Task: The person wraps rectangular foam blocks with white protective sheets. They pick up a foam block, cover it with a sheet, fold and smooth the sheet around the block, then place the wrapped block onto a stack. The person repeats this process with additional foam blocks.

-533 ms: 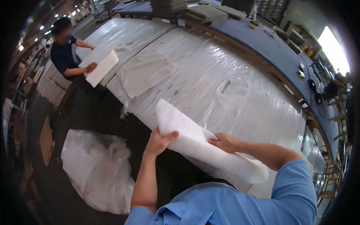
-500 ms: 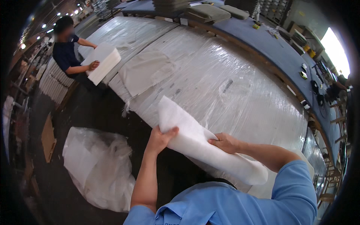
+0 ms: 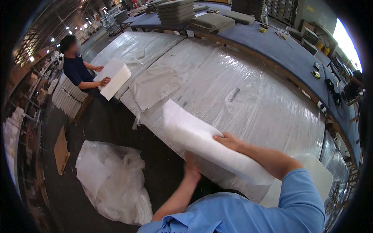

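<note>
A thick white cushion pad [image 3: 210,143] with a soft, fibrous surface is tilted in front of me over the table's near edge. My right hand [image 3: 230,142] grips its far long edge, thumb on top. Below the pad's near side is my left hand [image 3: 191,167], smeared by motion, so its fingers cannot be made out. Under my right arm, a flat off-white pad [image 3: 319,171] lies on the plastic-covered table [image 3: 268,124]. A beige fabric cover [image 3: 153,87] rests farther left on the same table.
A co-worker [image 3: 79,72] stands at the far left holding a white foam block [image 3: 116,79]. A translucent plastic bag [image 3: 116,182] of white material sits on the dark floor at left. Behind the table runs a blue worktop [image 3: 272,50] with stacked grey cushions [image 3: 175,13] and tools.
My left hand has come off the pad's left end and moved down and right, below its near side. The right hand keeps its grip. The view has tilted slightly upward.
</note>
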Demonstrator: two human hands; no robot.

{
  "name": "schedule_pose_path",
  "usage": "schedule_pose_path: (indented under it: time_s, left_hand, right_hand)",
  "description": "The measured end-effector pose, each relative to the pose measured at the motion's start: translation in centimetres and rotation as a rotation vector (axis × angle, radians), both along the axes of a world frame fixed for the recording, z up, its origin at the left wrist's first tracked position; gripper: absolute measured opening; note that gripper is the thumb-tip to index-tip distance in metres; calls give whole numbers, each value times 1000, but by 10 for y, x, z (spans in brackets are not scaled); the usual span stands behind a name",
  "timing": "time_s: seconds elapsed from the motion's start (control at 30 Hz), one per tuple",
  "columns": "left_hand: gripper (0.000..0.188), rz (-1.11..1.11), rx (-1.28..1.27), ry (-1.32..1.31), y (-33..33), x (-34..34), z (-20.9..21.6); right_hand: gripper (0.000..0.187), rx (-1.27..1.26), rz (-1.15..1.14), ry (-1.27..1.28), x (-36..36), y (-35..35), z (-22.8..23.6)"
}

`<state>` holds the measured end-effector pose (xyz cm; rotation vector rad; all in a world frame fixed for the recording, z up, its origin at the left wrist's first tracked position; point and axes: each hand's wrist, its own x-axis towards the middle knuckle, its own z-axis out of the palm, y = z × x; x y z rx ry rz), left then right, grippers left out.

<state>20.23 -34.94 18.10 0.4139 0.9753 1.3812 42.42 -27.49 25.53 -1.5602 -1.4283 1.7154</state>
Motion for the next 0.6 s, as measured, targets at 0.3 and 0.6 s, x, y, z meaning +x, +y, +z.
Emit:
schedule_pose_path:
  time_s: [0.3, 0.6]
  left_hand:
    - [61, -261, -72, -65, 41, 50, 51]
    - [58, -214, 579, 1030, 41, 47, 128]
  right_hand:
    - [52, -27, -318, 318, -31, -18, 17]
    - [49, 29, -515, 295, -31, -18, 13]
